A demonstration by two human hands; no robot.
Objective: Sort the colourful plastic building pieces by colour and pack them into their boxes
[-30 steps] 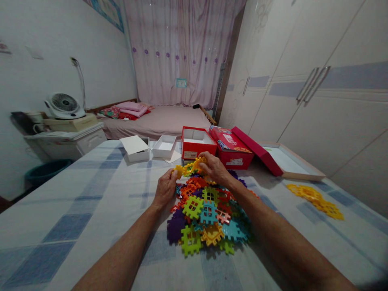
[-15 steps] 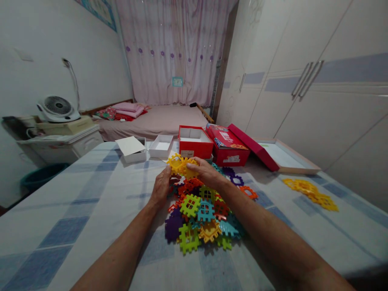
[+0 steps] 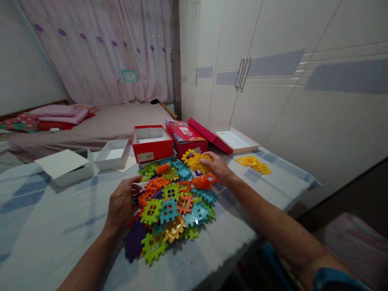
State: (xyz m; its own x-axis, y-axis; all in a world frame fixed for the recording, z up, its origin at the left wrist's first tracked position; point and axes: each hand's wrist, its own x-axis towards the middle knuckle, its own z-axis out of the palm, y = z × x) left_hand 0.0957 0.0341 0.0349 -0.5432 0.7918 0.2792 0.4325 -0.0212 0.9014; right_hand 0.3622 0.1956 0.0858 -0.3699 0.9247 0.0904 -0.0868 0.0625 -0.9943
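Above the far right side of the pile, my right hand point(image 3: 216, 165) is closed on yellow interlocking building pieces point(image 3: 195, 160), gripped at their right end. My left hand point(image 3: 123, 201) is at the pile's left edge, fingers apart and holding nothing that shows; whether the fingertips touch the pieces I cannot tell. Between both hands lies a heap of plastic building pieces point(image 3: 170, 192) in green, blue, orange, purple and yellow, many with window-like cutouts. Farther right, a small group of yellow building pieces point(image 3: 254, 164) lies apart on the cloth.
Along the table's far side stand a white box with a tilted lid point(image 3: 65, 167), a small white box point(image 3: 112, 155), a red open box point(image 3: 151, 143), a red lidded box point(image 3: 188, 139) and a shallow tray point(image 3: 256, 146). A wardrobe point(image 3: 273, 109) rises at the right.
My right hand has carried the yellow pieces rightward, away from my left hand. My left hand has let go of them and sits lower by the heap. The view has turned right.
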